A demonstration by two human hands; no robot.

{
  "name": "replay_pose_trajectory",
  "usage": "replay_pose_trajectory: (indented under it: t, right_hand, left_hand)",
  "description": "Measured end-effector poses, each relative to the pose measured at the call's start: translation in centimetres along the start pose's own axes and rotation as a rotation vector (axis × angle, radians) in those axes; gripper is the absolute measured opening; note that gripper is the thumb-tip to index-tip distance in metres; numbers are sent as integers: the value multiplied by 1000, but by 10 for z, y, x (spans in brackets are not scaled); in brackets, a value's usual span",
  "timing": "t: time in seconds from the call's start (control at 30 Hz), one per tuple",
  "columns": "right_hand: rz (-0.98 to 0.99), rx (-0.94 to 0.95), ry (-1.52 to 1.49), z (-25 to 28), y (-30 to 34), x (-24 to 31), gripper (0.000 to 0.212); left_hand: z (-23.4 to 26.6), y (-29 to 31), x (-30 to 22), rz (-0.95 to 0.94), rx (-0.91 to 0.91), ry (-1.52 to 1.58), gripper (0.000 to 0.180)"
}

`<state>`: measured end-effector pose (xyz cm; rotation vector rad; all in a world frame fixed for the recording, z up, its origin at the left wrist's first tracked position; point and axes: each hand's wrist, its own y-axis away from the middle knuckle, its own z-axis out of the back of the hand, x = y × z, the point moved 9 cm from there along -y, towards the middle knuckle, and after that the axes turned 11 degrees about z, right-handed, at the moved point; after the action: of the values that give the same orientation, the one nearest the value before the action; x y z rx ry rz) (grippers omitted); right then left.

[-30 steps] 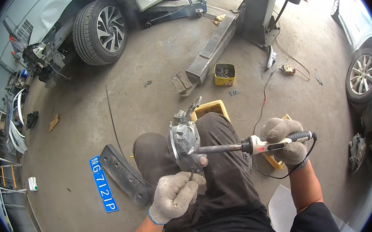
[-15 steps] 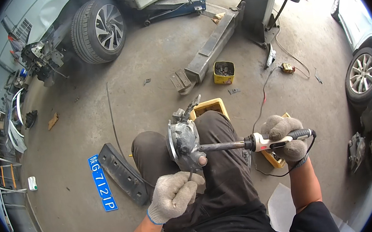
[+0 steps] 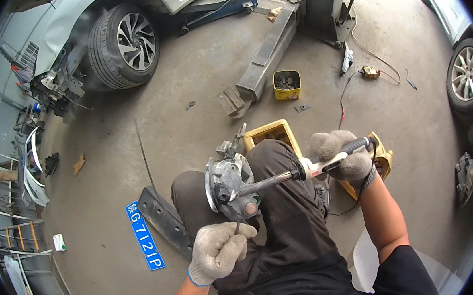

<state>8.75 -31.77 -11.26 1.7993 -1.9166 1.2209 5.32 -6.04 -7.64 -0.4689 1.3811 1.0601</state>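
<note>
1. Fingers of my left hand (image 3: 219,253), in a pale knitted glove, pinch a thin dark rod (image 3: 237,228) that points up at the underside of the car lamp unit (image 3: 231,177). With that lamp as the dial's centre, this hand sits just past six.
2. Near three o'clock, my right hand (image 3: 340,143), gloved alike, is wrapped round the handle of a slim corded heat gun (image 3: 311,168). Its metal barrel slants down leftward to the lamp's face; I can't tell whether the tip touches.
3. Far out at half past eight, a small white jug (image 3: 59,242) is on the floor.
4. At eleven is a white car's front wheel (image 3: 136,41).
5. Toward eight lie a blue licence plate (image 3: 145,236) and, just beside it, a black plastic trim strip (image 3: 165,221).
6. Grey with a bright edge, the lamp sits over the gap between my knees (image 3: 192,189).
7. Around one, a yellow crate (image 3: 266,126) is near my right knee; farther out stands a yellow tub (image 3: 288,94) of dark bits, by a grey steel lift arm (image 3: 270,54).
8. Half past two, well apart: another car's wheel (image 3: 467,74).
</note>
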Motion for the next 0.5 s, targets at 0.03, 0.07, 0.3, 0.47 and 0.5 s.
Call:
replay_pose_trajectory:
  t: [0.03, 0.07, 0.3, 0.47, 0.5]
  right_hand:
    - [30, 32, -28, 4, -4, -3, 39]
    - [60, 64, -54, 10, -7, -9, 38]
    - [182, 122, -168, 12, -25, -25, 30]
    - [211, 151, -129, 13, -26, -28, 34]
    - [211, 143, -135, 10, -27, -26, 34]
  left_hand:
    - [0, 0, 1, 7, 5, -10, 27]
    - [-2, 0, 1, 17, 17, -22, 27]
    - [3, 5, -5, -33, 49, -93, 22]
    - [16, 6, -2, 36, 5, 91, 25]
    - [19, 8, 0, 47, -23, 102, 28]
